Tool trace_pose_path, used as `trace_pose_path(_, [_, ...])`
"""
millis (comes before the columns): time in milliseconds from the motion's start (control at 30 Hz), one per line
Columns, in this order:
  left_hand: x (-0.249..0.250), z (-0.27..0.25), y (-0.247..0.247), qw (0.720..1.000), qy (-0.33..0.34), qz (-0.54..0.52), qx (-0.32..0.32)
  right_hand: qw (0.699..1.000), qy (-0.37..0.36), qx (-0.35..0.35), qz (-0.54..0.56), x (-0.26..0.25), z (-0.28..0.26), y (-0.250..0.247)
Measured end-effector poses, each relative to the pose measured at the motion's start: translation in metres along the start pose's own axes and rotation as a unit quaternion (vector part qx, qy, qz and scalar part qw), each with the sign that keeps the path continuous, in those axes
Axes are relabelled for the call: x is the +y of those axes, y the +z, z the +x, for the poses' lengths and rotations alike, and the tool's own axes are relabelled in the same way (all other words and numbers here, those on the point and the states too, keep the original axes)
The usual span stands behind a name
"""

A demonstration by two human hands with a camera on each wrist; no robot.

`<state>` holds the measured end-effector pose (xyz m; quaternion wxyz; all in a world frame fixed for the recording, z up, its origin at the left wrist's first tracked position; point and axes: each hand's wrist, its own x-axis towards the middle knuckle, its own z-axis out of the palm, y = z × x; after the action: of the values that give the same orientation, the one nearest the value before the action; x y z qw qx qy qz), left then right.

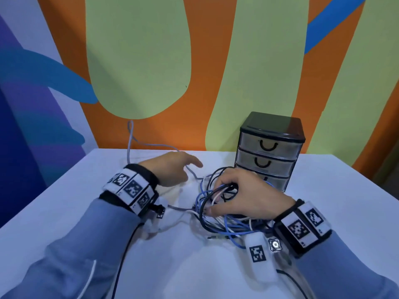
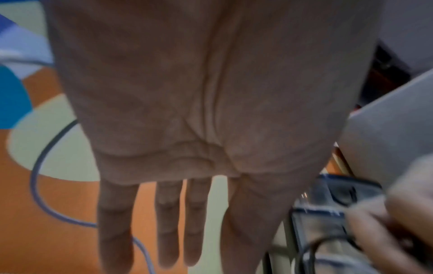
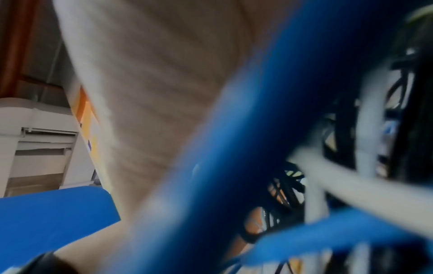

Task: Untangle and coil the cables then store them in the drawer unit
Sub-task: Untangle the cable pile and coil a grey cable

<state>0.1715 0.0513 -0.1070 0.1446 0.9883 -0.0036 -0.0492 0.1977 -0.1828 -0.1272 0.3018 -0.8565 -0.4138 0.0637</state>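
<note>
White table [image 1: 64, 212] against a painted wall: right hand [image 1: 244, 197] curls its fingers into the tangled cables [image 1: 218, 221] near the middle, left hand [image 1: 172, 169] flat and empty beside a grey cable [image 1: 131, 139]; drawer unit [image 1: 269, 149] at the far edge.

left hand [image 1: 172, 168]: fingers straight | right hand [image 1: 244, 194]: fingers curled, gripping

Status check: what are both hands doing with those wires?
Left hand open, fingers straight. Right hand gripping cable tangle. Drawer unit shut, nothing stored.
</note>
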Motion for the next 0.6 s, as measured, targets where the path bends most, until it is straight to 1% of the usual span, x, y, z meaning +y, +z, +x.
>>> trace_pose_path(33, [0.004,0.007,0.002,0.999,-0.018,0.022,-0.035,1.000,-0.002,0.006,0.019,0.001,0.000,0.000])
trace_pose_path(100, [0.009,0.018,0.006,0.995,-0.029,0.062,-0.074,0.999,-0.001,0.020,0.036,0.003,0.001,0.000])
trace_pose_path(133, [0.009,0.023,0.009,0.994,-0.027,0.077,-0.079,0.999,0.000,0.030,0.036,0.004,0.001,-0.001])
trace_pose_path(167, [0.008,0.026,0.011,0.994,-0.020,0.084,-0.070,0.999,-0.001,0.040,0.032,0.006,0.001,-0.001])
trace_pose_path(233, [0.004,0.027,0.012,0.994,-0.007,0.102,-0.025,0.998,0.003,0.056,0.029,0.009,0.002,-0.002])
trace_pose_path(300, [-0.002,0.023,0.009,0.993,-0.015,0.114,0.014,0.998,0.014,0.063,0.025,0.009,0.002,-0.004])
trace_pose_path(400, [-0.010,0.015,0.005,0.994,-0.063,0.073,0.052,0.996,0.037,0.083,0.014,0.008,0.001,-0.006])
trace_pose_path(500, [-0.012,0.006,0.001,0.989,-0.107,0.049,0.090,0.995,0.049,0.088,0.012,0.003,-0.001,-0.007])
trace_pose_path(567, [-0.008,0.001,0.000,0.981,-0.120,0.026,0.148,0.994,0.051,0.092,0.011,0.002,-0.002,-0.008])
trace_pose_path(600, [-0.006,-0.001,0.000,0.978,-0.106,-0.010,0.179,0.994,0.055,0.095,0.006,0.002,-0.002,-0.009])
